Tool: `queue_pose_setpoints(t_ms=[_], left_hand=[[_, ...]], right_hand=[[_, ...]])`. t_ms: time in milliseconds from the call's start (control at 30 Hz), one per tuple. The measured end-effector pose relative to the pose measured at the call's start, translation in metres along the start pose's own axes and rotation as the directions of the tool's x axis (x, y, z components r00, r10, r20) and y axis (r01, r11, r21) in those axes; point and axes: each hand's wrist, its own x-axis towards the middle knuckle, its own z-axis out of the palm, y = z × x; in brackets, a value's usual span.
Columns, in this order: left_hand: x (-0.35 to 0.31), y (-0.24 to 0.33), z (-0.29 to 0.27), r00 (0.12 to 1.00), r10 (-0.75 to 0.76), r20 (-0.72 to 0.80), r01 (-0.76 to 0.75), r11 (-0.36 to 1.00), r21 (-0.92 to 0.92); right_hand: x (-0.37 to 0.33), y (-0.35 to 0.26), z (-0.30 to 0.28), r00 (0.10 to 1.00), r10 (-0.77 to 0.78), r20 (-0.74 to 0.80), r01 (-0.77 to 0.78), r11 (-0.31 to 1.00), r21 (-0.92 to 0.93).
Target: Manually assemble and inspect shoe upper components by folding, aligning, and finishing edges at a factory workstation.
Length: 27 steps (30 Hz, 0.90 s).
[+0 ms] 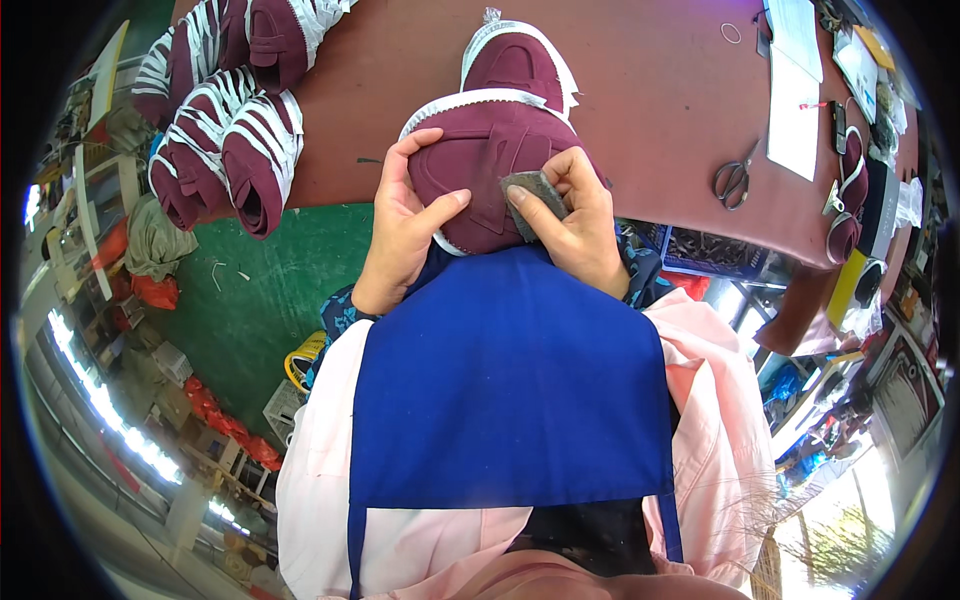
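A maroon shoe upper with a white edge lies at the near edge of the table, just in front of me. My left hand grips its left side, fingers around the rim and thumb on the face. Between the thumb and fingers of my right hand is a small grey block, worn-looking, touching the right part of the upper beside a raised strap. What the block is made of I cannot tell. Directly behind lies another maroon upper with a white rim, partly covered by the first.
Several maroon uppers with white strips are stacked at the far left of the brown table. Dark-handled scissors and white paper sheets lie to the right. A blue crate sits below the table edge.
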Motion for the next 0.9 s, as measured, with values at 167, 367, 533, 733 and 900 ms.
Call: queue_pose_setpoints(t_ms=[167, 367, 533, 733, 900], left_hand=[[0.002, 0.005, 0.01, 1.0, 0.011, -0.01, -0.01, 0.999, 0.037], [0.003, -0.007, 0.002, 0.997, 0.068, 0.044, -0.076, 0.968, 0.238], [0.003, 0.0, 0.008, 0.991, -0.126, -0.049, 0.124, 0.992, -0.037], [0.013, 0.002, 0.009, 0.988, 0.008, 0.152, -0.016, 0.999, 0.049], [0.026, 0.004, -0.006, 0.962, 0.111, 0.251, -0.128, 0.99, 0.054]], right_hand=[[0.003, -0.006, 0.001, 1.0, 0.007, 0.006, -0.007, 1.0, -0.031], [-0.002, -0.006, 0.002, 1.0, 0.002, -0.004, -0.002, 0.998, -0.059], [0.002, 0.001, 0.0, 0.998, 0.035, 0.048, -0.033, 0.999, -0.039], [0.028, 0.01, -0.02, 0.985, -0.015, -0.169, 0.051, 0.976, 0.21], [0.076, 0.087, -0.098, 0.88, 0.144, -0.454, -0.049, 0.975, 0.215]])
